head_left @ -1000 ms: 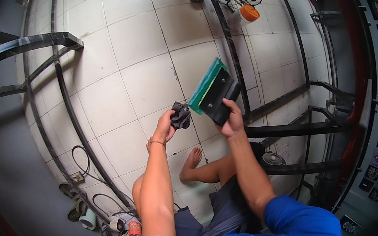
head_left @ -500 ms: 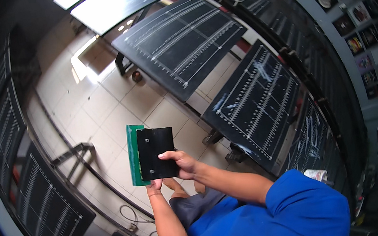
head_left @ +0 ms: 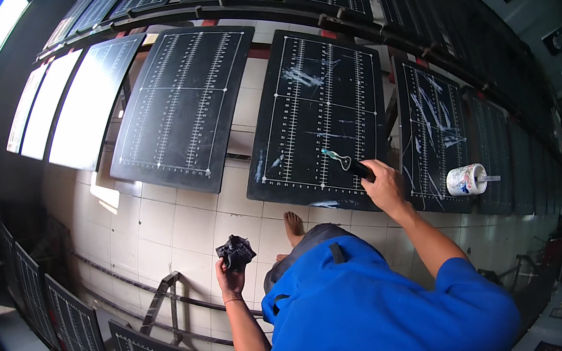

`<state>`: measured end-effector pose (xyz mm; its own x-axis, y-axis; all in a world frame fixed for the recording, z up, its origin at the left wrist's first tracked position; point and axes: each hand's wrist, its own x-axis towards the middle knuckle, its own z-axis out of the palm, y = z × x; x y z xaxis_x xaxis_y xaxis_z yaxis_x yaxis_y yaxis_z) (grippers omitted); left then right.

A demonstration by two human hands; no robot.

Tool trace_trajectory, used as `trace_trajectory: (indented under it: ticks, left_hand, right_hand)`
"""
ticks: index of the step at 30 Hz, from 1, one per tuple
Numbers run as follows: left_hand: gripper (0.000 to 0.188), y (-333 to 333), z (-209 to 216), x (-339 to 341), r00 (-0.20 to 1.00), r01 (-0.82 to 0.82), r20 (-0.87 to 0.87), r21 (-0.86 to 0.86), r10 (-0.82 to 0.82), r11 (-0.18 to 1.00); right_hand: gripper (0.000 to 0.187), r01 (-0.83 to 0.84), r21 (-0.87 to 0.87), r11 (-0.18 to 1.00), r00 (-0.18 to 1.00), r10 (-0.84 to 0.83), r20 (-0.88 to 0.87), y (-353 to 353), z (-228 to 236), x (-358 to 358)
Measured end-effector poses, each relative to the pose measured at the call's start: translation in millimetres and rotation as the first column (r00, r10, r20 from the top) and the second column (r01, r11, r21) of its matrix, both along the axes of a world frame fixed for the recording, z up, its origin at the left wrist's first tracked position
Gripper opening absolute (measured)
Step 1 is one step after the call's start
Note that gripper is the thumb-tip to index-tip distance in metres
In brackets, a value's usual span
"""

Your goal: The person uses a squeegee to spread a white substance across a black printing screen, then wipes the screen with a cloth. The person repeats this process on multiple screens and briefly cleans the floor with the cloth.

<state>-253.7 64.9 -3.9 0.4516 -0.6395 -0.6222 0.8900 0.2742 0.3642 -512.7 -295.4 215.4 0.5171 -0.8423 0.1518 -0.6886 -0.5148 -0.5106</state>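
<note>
My left hand (head_left: 232, 276) is closed around a crumpled dark rag (head_left: 236, 252), held low over the tiled floor. Out to the right, my right hand (head_left: 384, 184) grips the black handle of a small tool (head_left: 359, 168) with a looped metal neck and a pale greenish tip; its exact kind is unclear. That tip is over the lower part of a black board (head_left: 299, 127) with white ruled scales and whitish smears. Whether it touches the surface I cannot tell.
A smeared white tub (head_left: 463, 180) with a stick-like handle stands on the streaked board (head_left: 422, 114) at right. More ruled boards line the rack, including a cleaner one (head_left: 170, 112) to the left. A dark metal rail (head_left: 157, 285) and tilted boards are at lower left.
The green-bladed black squeegee held before is out of my hands and not visible. Now a rag is in my left hand and the looped tool in my right. The view has turned toward the boards.
</note>
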Motion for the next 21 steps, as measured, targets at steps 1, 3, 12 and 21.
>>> trace_trajectory:
  ticks: [1,3,12,21]
  left_hand:
    - [0.042,-8,2,5,0.999,0.041,0.006,0.028,-0.042,0.999]
    - [0.043,-16,1,8,0.993,0.117,-0.01,0.033,-0.117,0.993]
    - [0.031,-90,16,11,0.882,0.452,-0.135,-0.03,-0.452,0.892]
    - [0.041,-9,97,92,0.783,0.454,0.364,0.221,-0.505,0.863]
  right_hand:
    - [0.032,0.055,0.017,0.998,0.995,-0.053,-0.085,-1,-4,-8]
    - [0.037,0.116,0.057,0.992,0.972,-0.102,-0.211,3,-9,-21]
    - [0.051,0.369,0.152,0.917,0.832,-0.253,-0.493,40,-23,-12]
    - [0.052,0.458,0.026,0.889,0.786,-0.391,-0.478,63,-46,26]
